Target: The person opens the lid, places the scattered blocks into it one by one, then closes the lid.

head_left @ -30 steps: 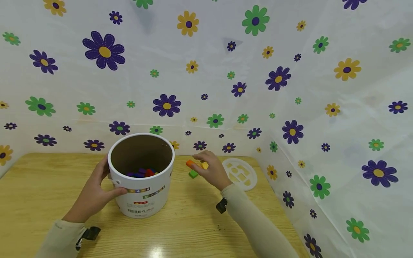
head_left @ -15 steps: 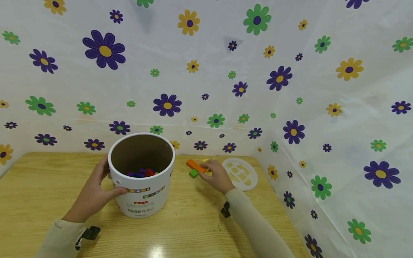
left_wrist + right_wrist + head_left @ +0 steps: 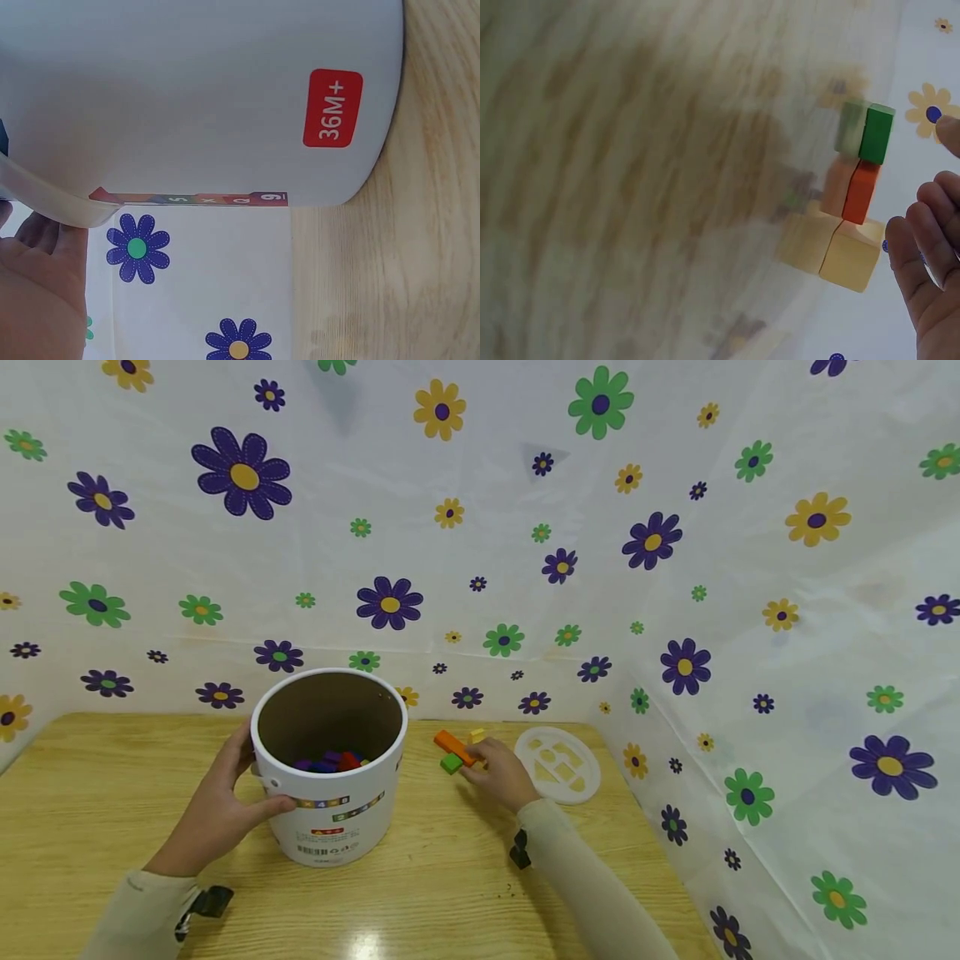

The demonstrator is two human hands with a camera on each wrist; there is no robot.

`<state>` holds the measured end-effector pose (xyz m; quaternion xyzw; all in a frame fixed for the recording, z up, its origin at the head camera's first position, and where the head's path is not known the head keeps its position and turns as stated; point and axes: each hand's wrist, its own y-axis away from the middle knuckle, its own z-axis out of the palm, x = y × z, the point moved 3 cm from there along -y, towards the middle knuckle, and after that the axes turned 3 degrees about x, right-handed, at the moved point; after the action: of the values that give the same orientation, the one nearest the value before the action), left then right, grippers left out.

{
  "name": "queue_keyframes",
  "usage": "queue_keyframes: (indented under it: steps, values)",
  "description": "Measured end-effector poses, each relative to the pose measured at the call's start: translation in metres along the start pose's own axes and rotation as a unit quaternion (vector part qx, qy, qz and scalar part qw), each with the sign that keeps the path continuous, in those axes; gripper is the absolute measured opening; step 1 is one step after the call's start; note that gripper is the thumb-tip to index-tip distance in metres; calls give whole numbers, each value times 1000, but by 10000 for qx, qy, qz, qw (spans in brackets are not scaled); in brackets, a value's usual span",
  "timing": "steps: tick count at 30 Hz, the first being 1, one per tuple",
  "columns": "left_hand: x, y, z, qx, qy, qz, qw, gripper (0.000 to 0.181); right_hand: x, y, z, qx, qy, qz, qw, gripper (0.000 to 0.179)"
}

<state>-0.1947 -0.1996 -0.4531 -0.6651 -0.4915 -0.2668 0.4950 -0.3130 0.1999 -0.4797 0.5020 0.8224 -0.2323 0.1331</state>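
A white bucket [image 3: 330, 814] stands on the table with several coloured blocks [image 3: 330, 762] inside. My left hand [image 3: 217, 814] grips its left side, thumb across the front; in the left wrist view, fingers [image 3: 56, 240] lie by the bucket's pale strap [image 3: 56, 196]. At the back right, an orange block [image 3: 453, 746], a green block [image 3: 452, 763] and a yellow block [image 3: 477, 736] lie close together. My right hand [image 3: 504, 775] is at the orange block's near end in the head view. In the right wrist view its thumb and fingers are spread apart.
A white oval plate with cut-out shapes [image 3: 558, 766] lies right of my right hand. The wooden table [image 3: 442, 885] meets a flowered sheet [image 3: 480, 543] at the back and right. Dark specks [image 3: 506, 890] mark the tabletop near my right forearm.
My right hand has come down to the blocks' near side, uncovering more of the orange block, which now lies lengthwise in sight. My left hand and the bucket have stayed put.
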Motion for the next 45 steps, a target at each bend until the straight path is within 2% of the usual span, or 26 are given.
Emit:
queue_keyframes:
  steps: [6, 14, 21, 28, 35, 40, 45]
  values:
    - [-1, 0, -1, 15, 34, 9, 10000, 116, -1, -5, 4, -190, 86, 129, 9997, 40]
    - [-1, 0, -1, -2, -159, -63, 9999, 115, -3, -16, 15, -485, 311, 395, 9976, 39]
    - [0, 1, -1, -30, -191, -61, 9998, 116, -9, -23, 22, -633, 169, 335, 9973, 34]
    - [2, 1, 0, -66, -53, 75, 9999, 117, -15, -22, 23, -858, 408, 172, 9953, 32]
    - [2, 0, 0, -61, -83, -93, 9999, 117, -13, -20, 23, -906, 490, 55, 9947, 30]
    - [2, 0, 0, -93, -109, -90, 9999, 116, -7, -15, 22, -975, 639, 106, 9931, 28]
    - [1, -1, -1, -76, -16, -49, 10000, 117, -1, -9, 18, -1042, 414, 359, 9930, 27]
